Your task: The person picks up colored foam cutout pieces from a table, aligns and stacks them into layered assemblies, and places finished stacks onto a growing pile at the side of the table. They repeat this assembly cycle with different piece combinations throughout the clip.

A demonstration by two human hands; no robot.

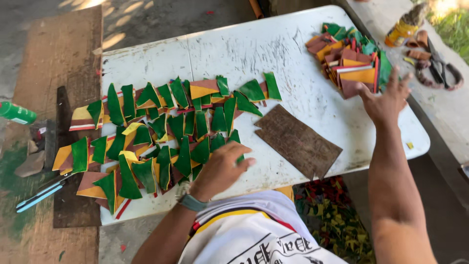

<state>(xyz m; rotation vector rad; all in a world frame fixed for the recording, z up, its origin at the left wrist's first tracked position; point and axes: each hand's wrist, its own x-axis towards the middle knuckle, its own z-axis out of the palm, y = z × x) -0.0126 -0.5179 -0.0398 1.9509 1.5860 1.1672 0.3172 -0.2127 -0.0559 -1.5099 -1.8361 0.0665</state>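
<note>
My left hand [221, 168] rests flat, fingers spread, on a spread of green, yellow and brown cut pieces [161, 132] covering the left half of the white table [244, 49]. It wears a teal wristband. My right hand [386, 100] reaches out with fingers apart, its fingertips at the near edge of a stacked pile of the same coloured pieces [349, 56] at the table's far right. Neither hand grips anything. A dark brown rectangular board [298, 142] lies on the table between my two hands.
A green bottle [17, 113] and a blue-handled tool [39, 193] lie on wooden planks at the left. On a bench at the right stand a yellow bottle [401, 30], scissors [437, 63] and brown scraps. Coloured offcuts [332, 215] litter the ground under the table.
</note>
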